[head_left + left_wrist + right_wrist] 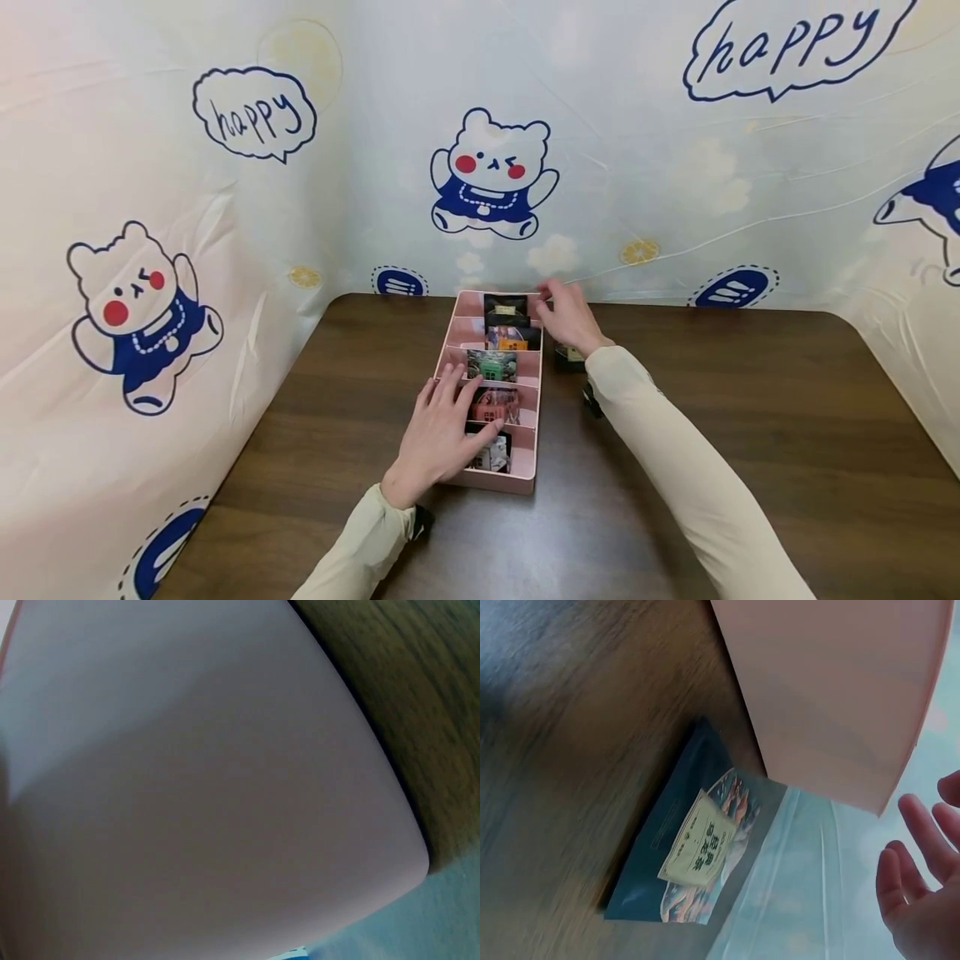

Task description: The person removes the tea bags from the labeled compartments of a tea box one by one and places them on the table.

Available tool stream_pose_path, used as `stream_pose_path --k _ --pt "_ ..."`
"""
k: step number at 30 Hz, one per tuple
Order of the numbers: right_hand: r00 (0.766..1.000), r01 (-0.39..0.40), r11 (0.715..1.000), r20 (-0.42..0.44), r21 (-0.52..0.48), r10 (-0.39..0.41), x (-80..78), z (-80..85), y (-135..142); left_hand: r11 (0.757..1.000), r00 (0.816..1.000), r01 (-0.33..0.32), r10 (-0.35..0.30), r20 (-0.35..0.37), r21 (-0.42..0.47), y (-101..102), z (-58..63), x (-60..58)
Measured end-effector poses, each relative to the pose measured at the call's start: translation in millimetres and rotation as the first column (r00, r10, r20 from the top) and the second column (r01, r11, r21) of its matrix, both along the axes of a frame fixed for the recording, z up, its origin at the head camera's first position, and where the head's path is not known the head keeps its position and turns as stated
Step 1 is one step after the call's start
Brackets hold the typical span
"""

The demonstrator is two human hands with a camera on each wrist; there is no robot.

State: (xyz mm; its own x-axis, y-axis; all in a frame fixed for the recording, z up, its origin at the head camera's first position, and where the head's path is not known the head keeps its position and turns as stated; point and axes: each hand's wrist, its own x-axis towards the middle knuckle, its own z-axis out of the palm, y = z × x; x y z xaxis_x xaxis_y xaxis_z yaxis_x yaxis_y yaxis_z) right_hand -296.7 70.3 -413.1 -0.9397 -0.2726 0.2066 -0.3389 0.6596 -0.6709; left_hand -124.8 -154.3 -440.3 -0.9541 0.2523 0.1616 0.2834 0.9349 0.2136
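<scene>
A pink divided box [480, 481] stands lengthwise on the table, one or more small packets in each compartment. My left hand [442, 429] spreads over its near left side, fingers and thumb reaching across the rim. Beneath that hand are a red packet [495, 406] and a black-and-white packet [491, 452], both partly covered. My right hand [572, 321] is at the far right corner, fingertips right at the rim and loosely bent. In the right wrist view, the fingers [922, 825] show beside the corner of the box wall [840, 690]. The left wrist view holds only the box wall [225, 787].
A dark packet with a pale label [697, 844] lies on the table [570, 750] just right of the box, partly behind my right wrist in the head view. Further back in the box are green [492, 367], orange [513, 342] and black packets [506, 307]. A printed curtain [600, 167] hangs behind.
</scene>
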Motion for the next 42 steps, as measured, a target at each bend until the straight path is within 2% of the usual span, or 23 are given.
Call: stream_pose_path --k 6,14,19,24,32,36,42 --pt "0.996 -0.056 0.998 0.067 -0.025 0.057 -1.4 -1.6 -4.9 1.000 1.000 0.010 -0.010 -0.009 -0.006 1.9 0.1 0.4" --pt "0.994 -0.067 0.991 0.090 0.118 0.057 -5.2 1.7 -12.7 1.000 1.000 0.001 -0.001 -0.013 -0.012 1.6 1.8 1.5" --pt "0.992 -0.076 0.987 0.115 0.140 0.060 -7.0 0.8 -16.2 1.000 1.000 0.000 -0.001 -0.017 -0.011 1.6 0.5 0.7" --pt "0.987 -0.081 0.989 0.145 0.122 0.063 -9.5 -2.3 -17.9 1.000 1.000 0.003 -0.003 -0.022 -0.016 1.7 0.6 0.8" --pt "0.981 -0.042 0.999 0.189 -0.012 0.044 -11.4 -7.2 -17.9 1.000 1.000 0.008 -0.008 -0.020 -0.014 1.4 1.5 1.7" --pt "0.983 -0.021 0.999 0.182 -0.029 0.026 -11.3 -7.7 -18.4 1.000 1.000 0.008 -0.008 -0.023 -0.016 1.3 1.1 1.5" --pt "0.985 -0.008 1.000 0.174 0.004 0.007 -9.3 -6.4 -21.6 1.000 1.000 0.007 -0.007 -0.026 -0.011 1.2 1.3 1.6"
